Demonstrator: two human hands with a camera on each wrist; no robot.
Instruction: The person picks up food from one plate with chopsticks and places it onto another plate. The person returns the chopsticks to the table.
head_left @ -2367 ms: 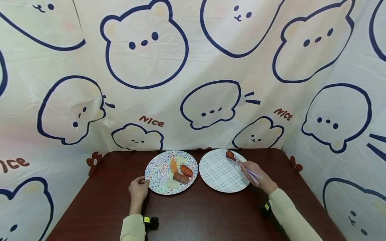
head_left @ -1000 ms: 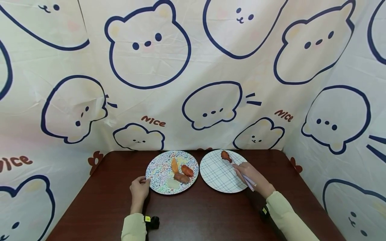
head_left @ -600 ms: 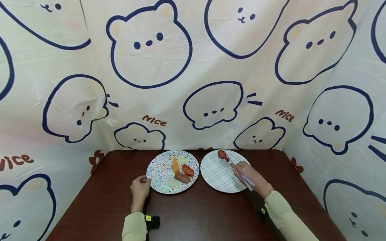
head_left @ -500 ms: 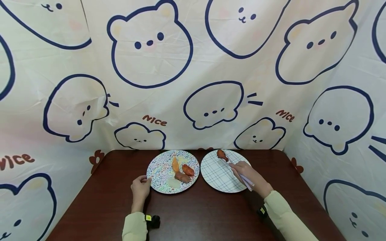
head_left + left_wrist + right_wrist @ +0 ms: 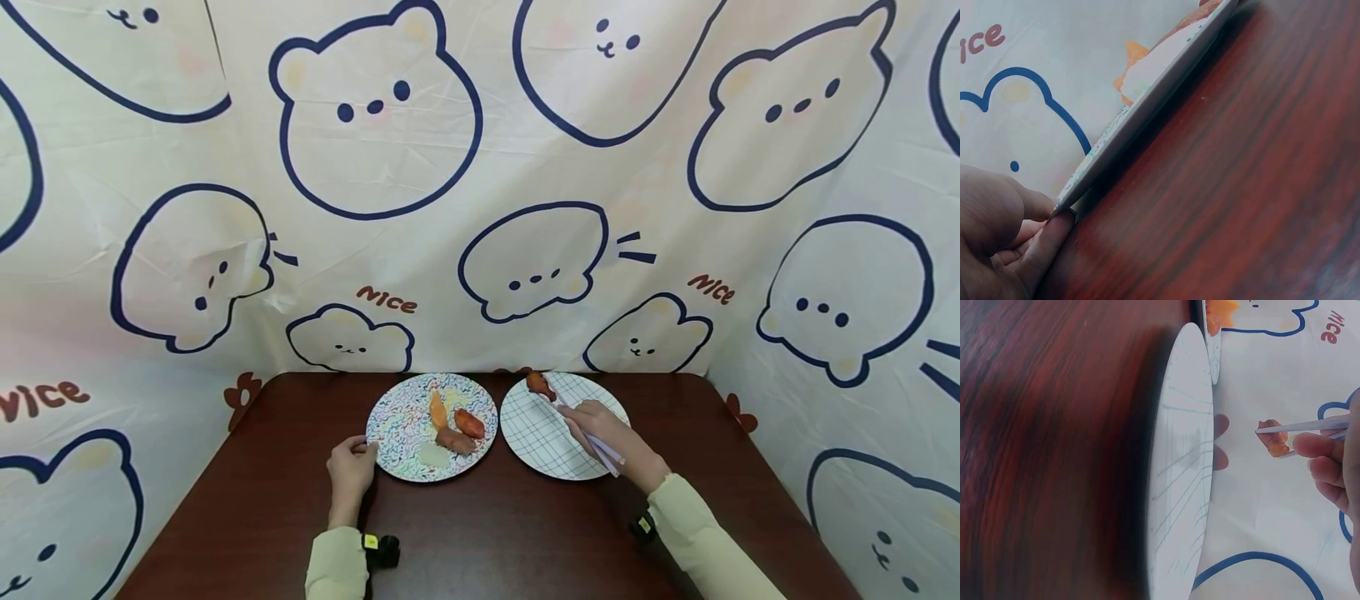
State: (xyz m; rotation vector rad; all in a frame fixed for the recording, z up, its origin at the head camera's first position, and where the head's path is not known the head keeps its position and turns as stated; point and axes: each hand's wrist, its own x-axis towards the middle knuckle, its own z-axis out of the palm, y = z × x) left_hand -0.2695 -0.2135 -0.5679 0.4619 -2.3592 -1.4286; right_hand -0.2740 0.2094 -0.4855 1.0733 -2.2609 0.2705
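Observation:
My right hand (image 5: pixel 611 433) holds a pair of pale chopsticks (image 5: pixel 609 455). Their tips grip a small reddish-brown chicken drumstick (image 5: pixel 539 385) at the back left of the white grid-lined plate (image 5: pixel 555 437). In the right wrist view the drumstick (image 5: pixel 1274 439) hangs clear of that plate's surface. At the left, the thumb and fingers of my left hand (image 5: pixel 351 473) pinch the rim of a colourfully speckled plate (image 5: pixel 397 417). On it lie an orange strip (image 5: pixel 438 411), a reddish-orange piece (image 5: pixel 469 423), a brown piece (image 5: pixel 455 441) and a pale green slice (image 5: pixel 433 454).
Both plates stand side by side near the back edge of a dark brown table (image 5: pixel 480 533). A white cloth (image 5: pixel 525 175) with bear drawings hangs behind and at both sides. Each wrist wears a small black camera (image 5: pixel 386 551).
My right hand has moved left over the grid-lined plate, carrying the drumstick in the chopsticks towards the speckled plate. The left hand stays at its rim. The head view has shifted slightly.

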